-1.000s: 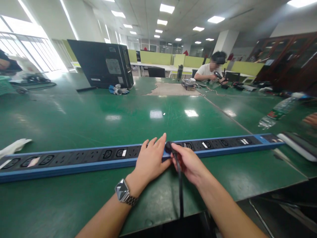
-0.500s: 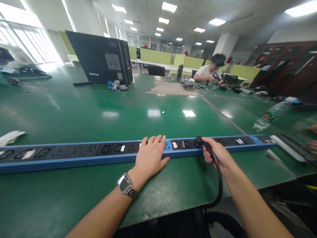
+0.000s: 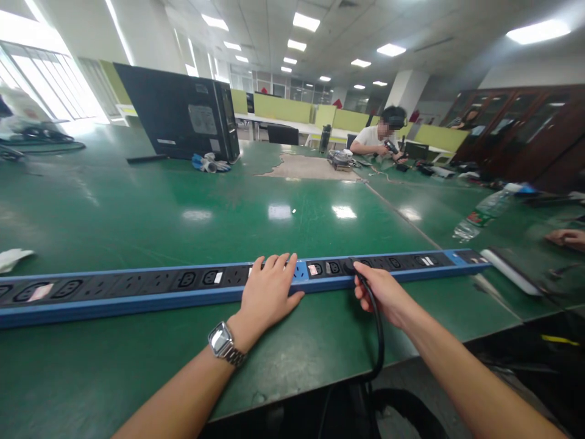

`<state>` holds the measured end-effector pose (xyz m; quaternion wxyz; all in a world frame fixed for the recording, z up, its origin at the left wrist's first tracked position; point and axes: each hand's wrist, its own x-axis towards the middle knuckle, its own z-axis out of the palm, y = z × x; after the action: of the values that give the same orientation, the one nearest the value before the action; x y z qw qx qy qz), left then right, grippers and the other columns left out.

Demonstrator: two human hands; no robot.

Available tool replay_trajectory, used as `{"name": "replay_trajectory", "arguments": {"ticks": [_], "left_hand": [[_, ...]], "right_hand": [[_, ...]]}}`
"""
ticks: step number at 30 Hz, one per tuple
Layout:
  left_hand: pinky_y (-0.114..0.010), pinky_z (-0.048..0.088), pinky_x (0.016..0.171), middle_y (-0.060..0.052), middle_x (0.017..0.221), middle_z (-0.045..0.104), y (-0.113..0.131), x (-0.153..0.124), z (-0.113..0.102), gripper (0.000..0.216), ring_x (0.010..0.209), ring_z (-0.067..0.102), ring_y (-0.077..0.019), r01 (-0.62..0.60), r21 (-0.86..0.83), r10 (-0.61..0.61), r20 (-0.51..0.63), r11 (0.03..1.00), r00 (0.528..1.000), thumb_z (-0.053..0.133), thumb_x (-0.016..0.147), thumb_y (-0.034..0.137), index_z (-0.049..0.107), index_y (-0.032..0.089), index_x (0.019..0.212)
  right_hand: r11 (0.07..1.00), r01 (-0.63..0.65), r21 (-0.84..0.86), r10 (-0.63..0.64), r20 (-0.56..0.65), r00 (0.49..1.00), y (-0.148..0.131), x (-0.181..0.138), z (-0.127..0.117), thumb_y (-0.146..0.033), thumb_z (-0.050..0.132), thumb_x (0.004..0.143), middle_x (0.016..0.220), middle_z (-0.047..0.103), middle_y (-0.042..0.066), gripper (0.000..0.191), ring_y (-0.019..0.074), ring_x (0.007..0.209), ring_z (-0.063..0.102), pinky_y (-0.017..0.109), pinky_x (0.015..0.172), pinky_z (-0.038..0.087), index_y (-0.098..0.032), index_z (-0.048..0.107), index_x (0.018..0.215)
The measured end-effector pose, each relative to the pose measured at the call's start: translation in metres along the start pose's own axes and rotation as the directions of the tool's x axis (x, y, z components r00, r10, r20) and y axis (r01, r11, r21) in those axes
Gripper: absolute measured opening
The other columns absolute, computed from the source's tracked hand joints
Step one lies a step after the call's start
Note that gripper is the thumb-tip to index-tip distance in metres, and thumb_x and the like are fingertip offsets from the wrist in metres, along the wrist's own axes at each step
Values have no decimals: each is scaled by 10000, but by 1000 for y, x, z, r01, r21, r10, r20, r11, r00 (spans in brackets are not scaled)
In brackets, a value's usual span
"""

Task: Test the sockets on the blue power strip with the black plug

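A long blue power strip with black sockets lies across the green table. My left hand rests flat on it near its middle, fingers stretched out, a metal watch on the wrist. My right hand is closed on a black plug that sits at a socket just right of the left hand. The plug's thick black cable curves down over the table's front edge.
A black computer case and blue-white gloves sit at the back left. A person works at the far right end. A plastic bottle lies right, near another person's hand. White cloth lies at the left.
My right hand carried the plug rightward along the strip from beside the left hand to a socket further right. The left hand flattened and stayed on the strip.
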<state>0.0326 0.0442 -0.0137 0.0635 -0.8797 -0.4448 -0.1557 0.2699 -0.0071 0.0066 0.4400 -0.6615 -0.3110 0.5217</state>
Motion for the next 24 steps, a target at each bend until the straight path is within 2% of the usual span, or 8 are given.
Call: {"name": "replay_trajectory", "arguments": {"ticks": [2,5,8,9,12,15,19,24], "left_hand": [[-508,325,1077,-142,1383,551,0,0,0,663,1237,496,-328,1,1,-1,-8,1000,1000,631,817,434,452,162,1394],[-505,336,1068,-142,1369,561,0,0,-1,662,1228,508,-329,-6,-2,6,-19,1000,1000,642,809,428,459,164,1388],[-498,339,1068,-135,1365,564,0,-1,-1,666,1221,515,-324,-13,-7,13,-29,1000,999,646,804,436,461,172,1386],[-498,338,1070,-134,1364,564,0,-1,-1,666,1221,515,-323,-11,-8,10,-33,1000,999,645,803,440,463,173,1385],[-505,338,1068,-136,1357,570,0,-1,-1,658,1220,513,-324,0,-7,0,-35,1000,999,643,805,432,470,158,1378],[-502,336,1071,-136,1354,574,0,-1,-1,661,1215,513,-318,-3,-13,2,-34,1000,999,647,803,421,472,143,1376],[-498,330,1077,-129,1366,568,-1,-1,0,671,1217,509,-315,-1,-22,0,-35,1000,999,647,800,436,466,150,1379],[-492,327,1076,-131,1366,563,-1,-1,0,669,1225,506,-316,14,-19,-14,-16,1000,1000,647,799,444,463,170,1380]], "right_hand": [[1000,1,17,-1,0,1000,-6,-5,3,-418,603,861,470,560,-6,318,87,308,471,168,295,276,-141,566,709],[989,101,110,-97,-37,995,-30,-16,-7,-429,562,880,420,412,-83,318,36,286,344,149,314,248,-162,526,711],[939,293,178,-281,-92,955,-59,-26,-42,-485,535,885,428,332,-105,338,27,298,282,155,332,227,-182,519,739],[938,310,152,-296,-111,949,-65,-26,-58,-486,547,880,429,332,-103,334,30,299,282,161,332,218,-181,533,746],[991,131,9,-127,-194,973,-63,-17,-104,-445,545,894,418,318,-100,319,34,293,265,166,334,175,-173,551,729],[999,-27,-41,14,-281,960,-40,0,-132,-392,518,916,400,287,-108,321,33,281,224,168,340,138,-173,516,680],[998,-55,-35,43,-285,958,-21,17,-139,-420,503,922,398,275,-114,337,39,287,217,174,346,157,-184,498,682],[994,-106,-37,93,-266,959,-22,20,-135,-414,528,905,393,276,-109,322,41,288,203,172,343,119,-188,495,677]]}}
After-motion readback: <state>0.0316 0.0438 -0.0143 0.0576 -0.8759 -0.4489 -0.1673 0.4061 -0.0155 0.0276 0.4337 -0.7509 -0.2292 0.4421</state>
